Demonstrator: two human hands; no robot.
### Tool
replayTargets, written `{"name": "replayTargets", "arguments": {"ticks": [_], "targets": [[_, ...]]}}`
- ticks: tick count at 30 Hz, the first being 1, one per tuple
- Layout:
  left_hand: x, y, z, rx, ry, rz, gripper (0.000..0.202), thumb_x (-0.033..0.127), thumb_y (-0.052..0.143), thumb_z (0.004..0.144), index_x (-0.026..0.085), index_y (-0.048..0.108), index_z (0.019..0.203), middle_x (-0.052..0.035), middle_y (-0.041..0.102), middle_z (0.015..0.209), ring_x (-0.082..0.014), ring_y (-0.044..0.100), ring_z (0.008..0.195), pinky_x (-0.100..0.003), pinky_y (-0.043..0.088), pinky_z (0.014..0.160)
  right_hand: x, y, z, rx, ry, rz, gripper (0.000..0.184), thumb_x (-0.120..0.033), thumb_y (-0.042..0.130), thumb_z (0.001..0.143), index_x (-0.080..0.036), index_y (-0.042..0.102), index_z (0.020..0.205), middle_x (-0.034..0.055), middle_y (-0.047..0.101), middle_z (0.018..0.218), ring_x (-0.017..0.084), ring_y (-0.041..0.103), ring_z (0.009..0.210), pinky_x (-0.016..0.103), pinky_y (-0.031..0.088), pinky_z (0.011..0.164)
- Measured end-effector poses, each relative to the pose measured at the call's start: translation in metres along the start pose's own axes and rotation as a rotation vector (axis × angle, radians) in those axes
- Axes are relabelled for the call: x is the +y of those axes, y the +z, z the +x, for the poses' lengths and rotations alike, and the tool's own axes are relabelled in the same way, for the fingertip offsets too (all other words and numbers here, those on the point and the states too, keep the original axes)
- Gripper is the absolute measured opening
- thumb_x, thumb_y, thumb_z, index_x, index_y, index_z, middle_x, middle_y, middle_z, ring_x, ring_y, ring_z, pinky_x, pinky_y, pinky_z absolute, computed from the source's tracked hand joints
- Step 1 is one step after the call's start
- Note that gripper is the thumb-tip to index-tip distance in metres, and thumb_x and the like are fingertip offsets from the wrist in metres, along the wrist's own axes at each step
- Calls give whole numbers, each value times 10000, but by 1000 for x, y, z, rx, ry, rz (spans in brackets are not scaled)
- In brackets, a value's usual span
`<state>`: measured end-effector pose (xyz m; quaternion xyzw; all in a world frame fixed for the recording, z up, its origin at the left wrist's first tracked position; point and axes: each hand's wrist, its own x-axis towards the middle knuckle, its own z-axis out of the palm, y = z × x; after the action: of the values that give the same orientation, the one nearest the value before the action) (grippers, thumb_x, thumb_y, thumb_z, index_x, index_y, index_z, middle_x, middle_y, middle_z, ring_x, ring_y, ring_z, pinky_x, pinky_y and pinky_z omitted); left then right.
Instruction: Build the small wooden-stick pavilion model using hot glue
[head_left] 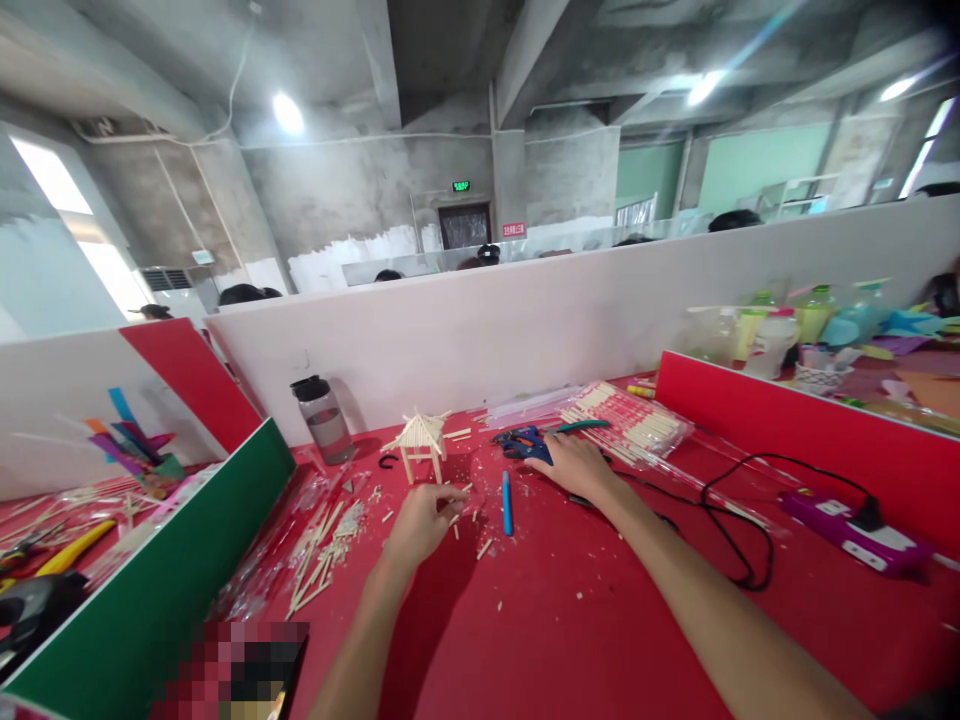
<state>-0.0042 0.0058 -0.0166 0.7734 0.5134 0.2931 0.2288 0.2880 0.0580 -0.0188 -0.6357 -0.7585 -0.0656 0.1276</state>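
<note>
My left hand (421, 522) hovers over the red table just in front of a small pavilion model (422, 437) made of pale wooden sticks. Its fingers are partly curled and apart, with nothing visible between them. My right hand (576, 466) reaches forward, fingers over a pair of blue-handled pliers (517, 438), gripping the handle. Beside them lies a green tool handle (585, 425). A blue pen-like stick (508, 503) rests on the table between my hands. Small stick offcuts (485, 549) are scattered around.
Loose sticks (315, 570) and plastic wrap lie left, near a green divider (161, 575). A water bottle (322, 420) stands by the white partition (480, 345). Bundled sticks (634, 420) lie at the back right. A black cord (771, 545) loops to a purple power strip (855, 530).
</note>
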Motion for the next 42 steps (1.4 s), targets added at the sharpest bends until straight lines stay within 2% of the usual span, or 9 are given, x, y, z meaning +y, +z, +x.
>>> {"name": "replayTargets", "arguments": {"ticks": [9,16,20,23,26,31,36,40,42], "targets": [[11,2,-4,-39,9,34,263,196,552,804,198,781,933,-63,776,977,-232,706,905,-286,500,791,-3,8,0,-7,2,-52,611,-579,540,878,-74,570,1219,231,608,1186,366,553,1119,421,396,913],[10,3,-4,-65,30,33,261,202,552,807,194,783,927,-60,778,958,-234,705,888,-287,500,770,-6,7,1,72,-38,-10,367,-408,580,893,-117,631,1111,195,614,1158,327,552,1089,397,420,886],[8,6,-1,1,38,-52,275,198,541,816,168,768,968,-71,775,964,-220,699,871,-281,505,784,-19,-7,-2,148,-220,272,211,-302,496,953,-170,644,1026,97,664,1033,218,606,973,315,429,893],[11,8,0,20,55,-143,275,200,541,817,156,759,979,-73,772,965,-210,691,868,-280,510,798,-40,-15,-11,127,-423,514,253,-280,514,952,-206,593,1181,60,665,1075,173,624,939,265,452,866],[16,8,0,4,67,-196,264,201,541,809,155,762,946,-66,771,917,-205,681,829,-284,513,777,-60,-15,-19,114,-559,574,284,-277,548,942,-228,593,1218,72,635,1186,196,583,1100,291,419,961],[20,7,-1,-35,115,-196,207,205,559,800,159,753,855,-54,757,853,-208,666,803,-296,508,777,-73,-9,-24,19,-658,526,211,-207,487,970,-214,676,1064,56,692,1015,185,620,959,276,443,875],[16,7,-2,-24,132,-160,178,143,539,785,164,701,856,-44,724,837,-186,643,760,-262,478,707,-70,-6,-22,37,-635,500,196,-207,485,973,-202,670,1038,60,679,993,182,615,936,262,437,839],[9,3,-3,65,12,9,249,91,559,750,177,630,973,-37,697,882,-149,622,708,-229,435,656,-64,-2,-19,57,-491,428,186,-191,484,968,-182,668,991,68,654,961,178,611,915,259,428,820],[7,-1,-4,74,-77,149,202,115,596,753,175,635,941,-40,689,821,-161,621,702,-231,405,633,-61,0,-17,40,-455,406,180,-186,492,965,-178,672,963,66,646,960,174,608,923,255,421,826]]}}
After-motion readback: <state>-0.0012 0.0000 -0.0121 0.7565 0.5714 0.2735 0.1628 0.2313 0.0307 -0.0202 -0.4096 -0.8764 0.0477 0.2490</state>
